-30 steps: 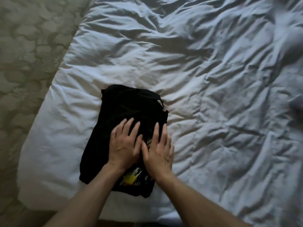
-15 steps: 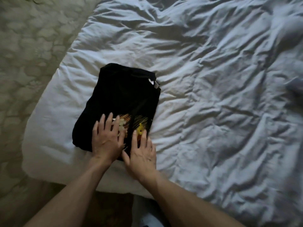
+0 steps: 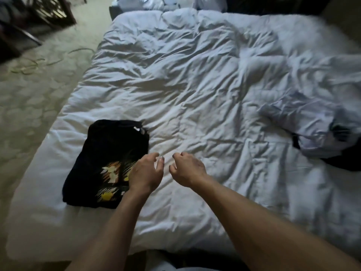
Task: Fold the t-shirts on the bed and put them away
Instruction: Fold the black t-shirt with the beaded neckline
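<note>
So the black graphic t-shirt (image 3: 109, 159) lies folded on the bed (image 3: 195, 94), left hand (image 3: 145, 174) and right hand (image 3: 188, 169) hover loose-fingered and empty, and a crumpled pale garment (image 3: 316, 122) waits unfolded, nothing put away.

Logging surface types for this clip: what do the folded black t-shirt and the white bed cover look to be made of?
Black t-shirt: soft matte knit, probably cotton jersey; it lies limp and folded, with a printed yellow and orange graphic. White bed cover: woven fabric with a faint sheen, likely a padded duvet; it puffs up and holds many soft creases. Exact fibres cannot be told.
</note>
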